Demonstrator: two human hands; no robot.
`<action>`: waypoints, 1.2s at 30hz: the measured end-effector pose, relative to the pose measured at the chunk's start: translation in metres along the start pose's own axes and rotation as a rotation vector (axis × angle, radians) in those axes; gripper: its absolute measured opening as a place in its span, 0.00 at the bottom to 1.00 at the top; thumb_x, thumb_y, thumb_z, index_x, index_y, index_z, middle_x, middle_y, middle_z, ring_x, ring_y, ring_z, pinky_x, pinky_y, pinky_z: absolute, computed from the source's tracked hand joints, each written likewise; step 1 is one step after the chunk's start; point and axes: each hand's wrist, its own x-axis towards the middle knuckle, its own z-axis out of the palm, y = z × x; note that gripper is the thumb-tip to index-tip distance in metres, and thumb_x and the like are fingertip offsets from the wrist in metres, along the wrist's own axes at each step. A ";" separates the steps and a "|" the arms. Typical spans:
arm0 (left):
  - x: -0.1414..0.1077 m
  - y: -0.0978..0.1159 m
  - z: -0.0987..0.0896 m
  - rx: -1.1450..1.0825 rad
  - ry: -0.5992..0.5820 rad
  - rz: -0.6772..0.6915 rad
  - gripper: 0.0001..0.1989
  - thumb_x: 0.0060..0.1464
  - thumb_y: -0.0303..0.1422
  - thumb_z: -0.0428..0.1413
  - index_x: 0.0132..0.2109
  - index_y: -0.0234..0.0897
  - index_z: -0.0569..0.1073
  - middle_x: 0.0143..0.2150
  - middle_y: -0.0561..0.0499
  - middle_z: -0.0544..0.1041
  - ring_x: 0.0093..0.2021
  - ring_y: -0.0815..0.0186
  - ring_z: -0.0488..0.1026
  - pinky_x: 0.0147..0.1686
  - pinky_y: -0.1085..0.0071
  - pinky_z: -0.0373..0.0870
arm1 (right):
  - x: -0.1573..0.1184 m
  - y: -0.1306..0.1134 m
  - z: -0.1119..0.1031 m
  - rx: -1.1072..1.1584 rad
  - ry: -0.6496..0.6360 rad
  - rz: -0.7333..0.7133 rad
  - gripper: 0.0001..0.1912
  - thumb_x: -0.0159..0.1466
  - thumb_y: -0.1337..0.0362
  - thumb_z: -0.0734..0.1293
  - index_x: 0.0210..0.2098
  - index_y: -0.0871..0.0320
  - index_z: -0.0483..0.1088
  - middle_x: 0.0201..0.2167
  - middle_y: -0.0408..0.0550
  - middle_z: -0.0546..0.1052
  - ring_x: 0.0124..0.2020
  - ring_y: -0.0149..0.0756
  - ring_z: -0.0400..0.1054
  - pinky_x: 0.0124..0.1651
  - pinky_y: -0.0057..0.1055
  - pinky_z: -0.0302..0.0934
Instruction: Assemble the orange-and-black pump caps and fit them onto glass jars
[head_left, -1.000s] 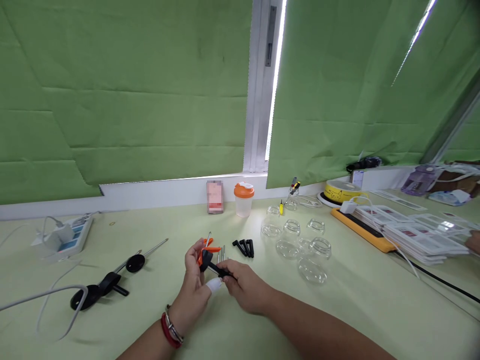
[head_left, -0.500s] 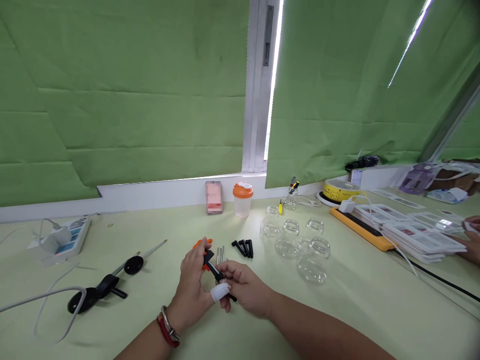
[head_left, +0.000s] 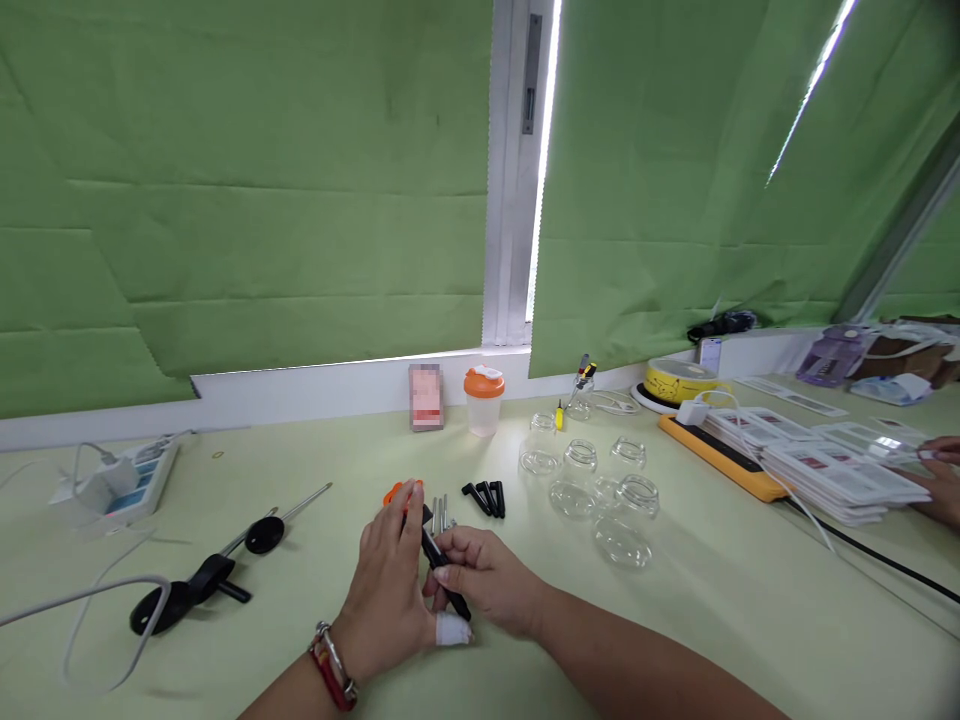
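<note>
My right hand (head_left: 487, 580) pinches a black rod-like part (head_left: 444, 575) between thumb and fingers. Over the part's upper end lies my left hand (head_left: 394, 580), its fingers close together and its white-wrapped thumb stretched out toward the right. Whether the left fingers grip the part is hidden. An orange piece (head_left: 391, 492) shows just behind the left fingertips. Thin metal rods (head_left: 439, 514) stick out beyond the right hand. Several small black L-shaped pieces (head_left: 491, 498) lie a little farther back on the table.
Several clear glass jars (head_left: 622, 540) stand right of centre. Black-handled parts with metal shafts (head_left: 214, 578) and a white power strip (head_left: 146, 485) lie left. An orange-lidded cup (head_left: 484, 400) stands behind. Stacked cards (head_left: 840, 480) and another person's hand (head_left: 941, 485) are at the right.
My left thumb has come off the black part and now points to the right. The left fingers have moved slightly over its upper end. More of the part's lower end shows.
</note>
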 end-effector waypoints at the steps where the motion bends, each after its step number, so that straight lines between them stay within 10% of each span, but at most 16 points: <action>1: 0.000 0.001 0.000 0.014 0.005 0.003 0.61 0.33 0.40 0.60 0.66 0.33 0.29 0.65 0.32 0.48 0.62 0.42 0.51 0.55 0.47 0.54 | 0.000 0.001 0.000 -0.018 -0.009 -0.003 0.16 0.54 0.59 0.69 0.37 0.62 0.68 0.27 0.45 0.73 0.26 0.30 0.67 0.34 0.31 0.61; 12: 0.001 0.009 -0.005 0.021 0.051 0.062 0.57 0.34 0.40 0.60 0.65 0.35 0.34 0.66 0.31 0.45 0.62 0.40 0.50 0.54 0.45 0.55 | 0.000 0.009 0.000 -0.232 0.015 0.000 0.00 0.57 0.68 0.60 0.30 0.58 0.62 0.24 0.41 0.70 0.23 0.28 0.63 0.27 0.25 0.58; 24: -0.002 0.009 -0.002 -0.023 0.028 0.164 0.57 0.30 0.42 0.63 0.63 0.34 0.40 0.64 0.29 0.47 0.65 0.37 0.42 0.58 0.39 0.40 | -0.001 -0.005 0.006 0.048 -0.037 0.048 0.10 0.59 0.59 0.64 0.31 0.61 0.64 0.22 0.43 0.71 0.21 0.29 0.65 0.28 0.28 0.60; 36: -0.003 0.008 0.000 -0.109 0.043 0.116 0.50 0.34 0.38 0.60 0.63 0.36 0.46 0.61 0.34 0.52 0.61 0.40 0.50 0.56 0.43 0.52 | -0.001 -0.005 0.016 0.143 0.049 0.076 0.16 0.54 0.55 0.69 0.32 0.61 0.65 0.22 0.41 0.71 0.23 0.29 0.65 0.33 0.31 0.61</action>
